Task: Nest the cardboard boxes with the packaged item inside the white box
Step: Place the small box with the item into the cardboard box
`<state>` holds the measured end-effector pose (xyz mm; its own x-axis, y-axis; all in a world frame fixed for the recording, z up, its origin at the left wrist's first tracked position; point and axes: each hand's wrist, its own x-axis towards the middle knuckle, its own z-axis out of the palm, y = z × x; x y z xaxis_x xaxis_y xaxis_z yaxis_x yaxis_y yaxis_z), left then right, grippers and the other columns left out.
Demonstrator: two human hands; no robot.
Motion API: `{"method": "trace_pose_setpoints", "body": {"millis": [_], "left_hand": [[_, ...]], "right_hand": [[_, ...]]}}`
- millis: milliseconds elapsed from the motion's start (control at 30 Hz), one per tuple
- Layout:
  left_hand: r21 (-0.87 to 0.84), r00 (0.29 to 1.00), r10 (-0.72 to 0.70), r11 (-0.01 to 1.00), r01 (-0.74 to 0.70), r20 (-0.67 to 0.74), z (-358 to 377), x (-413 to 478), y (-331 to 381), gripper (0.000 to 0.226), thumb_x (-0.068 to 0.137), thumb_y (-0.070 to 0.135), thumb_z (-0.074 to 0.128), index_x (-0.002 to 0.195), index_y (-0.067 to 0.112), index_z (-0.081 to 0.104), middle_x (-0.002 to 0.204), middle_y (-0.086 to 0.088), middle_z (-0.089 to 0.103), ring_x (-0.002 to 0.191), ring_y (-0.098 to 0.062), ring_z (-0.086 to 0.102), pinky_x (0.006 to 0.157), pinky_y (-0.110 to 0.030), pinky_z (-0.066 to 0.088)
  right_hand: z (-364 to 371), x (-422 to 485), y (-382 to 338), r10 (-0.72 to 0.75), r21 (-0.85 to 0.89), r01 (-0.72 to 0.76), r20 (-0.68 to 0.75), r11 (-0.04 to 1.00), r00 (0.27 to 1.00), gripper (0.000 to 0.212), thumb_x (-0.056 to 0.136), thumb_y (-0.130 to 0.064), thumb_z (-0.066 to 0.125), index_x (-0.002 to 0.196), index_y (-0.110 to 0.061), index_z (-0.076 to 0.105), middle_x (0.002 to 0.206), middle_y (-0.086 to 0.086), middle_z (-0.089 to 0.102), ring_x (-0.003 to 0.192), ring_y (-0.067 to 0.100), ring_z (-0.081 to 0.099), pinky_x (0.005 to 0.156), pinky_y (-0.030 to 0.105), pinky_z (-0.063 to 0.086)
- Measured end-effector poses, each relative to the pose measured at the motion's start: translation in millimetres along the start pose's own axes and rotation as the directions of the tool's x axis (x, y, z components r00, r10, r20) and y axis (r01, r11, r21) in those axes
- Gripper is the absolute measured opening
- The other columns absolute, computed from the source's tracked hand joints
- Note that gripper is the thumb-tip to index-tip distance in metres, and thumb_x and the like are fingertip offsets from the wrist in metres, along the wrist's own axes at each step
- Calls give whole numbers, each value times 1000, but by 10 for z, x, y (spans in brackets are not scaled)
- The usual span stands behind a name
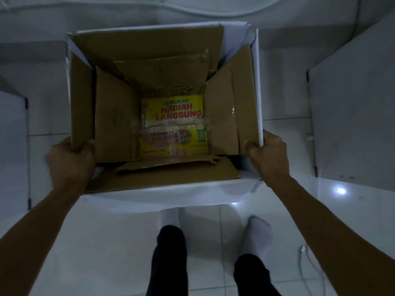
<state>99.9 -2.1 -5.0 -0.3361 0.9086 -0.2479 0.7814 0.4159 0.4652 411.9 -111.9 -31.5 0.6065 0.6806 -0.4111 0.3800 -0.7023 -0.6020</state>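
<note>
The left hand [70, 159] curls its fingers [86, 146] over the near left flap of the outer cardboard box [83, 99], thumb outside, gripping the edge. The right hand [268, 152] clamps its fingers [253, 146] on the near right corner of the white box [257, 82]. A smaller cardboard box [113, 116] sits nested inside, and the yellow packaged item [173, 127] lies at its bottom under glossy tape. Dim light blurs the lower label. The white box's near wall hides part of the tiled floor [119, 242] and the socked feet [258, 233].
</note>
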Motion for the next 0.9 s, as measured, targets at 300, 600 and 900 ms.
{"method": "trace_pose_setpoints", "body": {"millis": [300, 600, 900], "left_hand": [[-81, 998, 10, 997, -6, 59, 654, -969, 506, 25, 88, 14, 54, 106, 1, 65, 81, -10, 58, 58, -21, 49, 64, -27, 39], [-3, 986, 135, 991, -135, 99, 1152, -1383, 841, 24, 91, 17, 50, 102, -2, 61, 98, -24, 66, 73, -24, 54, 65, -28, 39], [-43, 982, 135, 990, -131, 134, 1462, -1747, 1055, 23, 95, 20, 45, 102, 2, 57, 86, -9, 59, 70, -26, 56, 59, -28, 43]], "right_hand": [[-866, 176, 851, 30, -21, -31, -49, 999, 998, 27, 83, -10, 58, 108, 0, 63, 94, 12, 65, 81, 21, 58, 71, 24, 41], [-1445, 334, 1479, 26, -123, -40, -118, 992, 993, 39, 81, -21, 61, 111, 3, 59, 105, 22, 65, 89, 27, 59, 74, 28, 40], [-1797, 503, 1794, 45, -203, -76, -152, 976, 987, 42, 80, -26, 64, 114, -3, 57, 107, 26, 65, 94, 41, 62, 72, 33, 42]]}}
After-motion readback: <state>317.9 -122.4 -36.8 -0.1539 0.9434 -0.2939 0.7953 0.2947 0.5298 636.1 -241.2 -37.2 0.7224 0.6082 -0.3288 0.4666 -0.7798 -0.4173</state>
